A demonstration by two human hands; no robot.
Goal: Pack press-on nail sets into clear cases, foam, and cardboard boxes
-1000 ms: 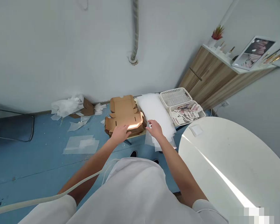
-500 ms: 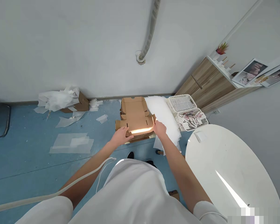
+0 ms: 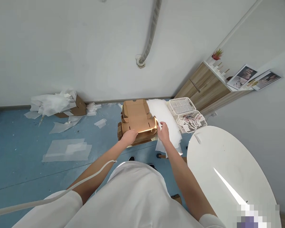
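Observation:
A brown cardboard box (image 3: 136, 115), partly unfolded with its flaps spread, lies on top of a stack of flat cardboard in front of me. At its near edge, left of middle, my left hand (image 3: 130, 137) is closed on the cardboard, its fingertips partly hidden. By the near right corner is my right hand (image 3: 164, 132), its fingers apart beside the raised side flap (image 3: 155, 123). Whether the right fingertips touch that flap I cannot tell. Bright sunlight falls along the near fold.
White foam sheets (image 3: 167, 118) lie right of the cardboard, beside two white baskets (image 3: 182, 105) of small packets and cards. A round white table (image 3: 230, 158) stands at right. Packing scraps (image 3: 66, 150) and a filled carton (image 3: 80, 106) are on the blue floor at left.
The near panel has tilted up, so its sunlit strip is thinner. My left hand has shifted slightly right along the edge. My right hand has loosened from the corner and opened.

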